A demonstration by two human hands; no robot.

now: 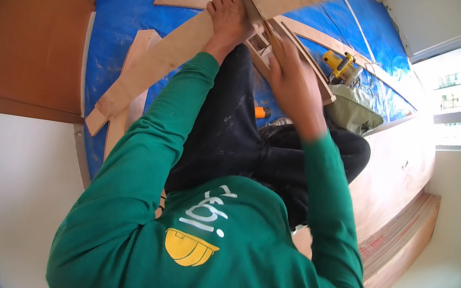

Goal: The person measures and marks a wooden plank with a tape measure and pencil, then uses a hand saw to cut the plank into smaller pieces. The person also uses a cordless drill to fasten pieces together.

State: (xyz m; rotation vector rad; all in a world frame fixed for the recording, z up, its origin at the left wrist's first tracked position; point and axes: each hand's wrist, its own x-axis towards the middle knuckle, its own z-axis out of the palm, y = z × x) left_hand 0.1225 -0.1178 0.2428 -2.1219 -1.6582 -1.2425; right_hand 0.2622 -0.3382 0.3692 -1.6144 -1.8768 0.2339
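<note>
A long light-brown wooden board [162, 59] slants from the lower left up to the far right, across and beyond my knee. My left hand [229, 17] presses on it, fingers bent over its surface beside a narrow dark blade. My right hand [296, 85], blurred by motion, is closed round the handle end of what looks like a hand saw [256, 12]. Its thin blade lies across the board, just right of my left hand. The handle is mostly hidden by my fingers. Beneath the board is a narrow wooden frame [325, 87].
Blue sheeting [118, 20] covers the floor. A yellow power tool [342, 68] sits beyond a green bag [355, 109] on the right. An orange-and-black object [262, 112] lies by my leg. More planks [136, 58] lie left; a large panel [393, 174] and stacked sheets [400, 244] stand right.
</note>
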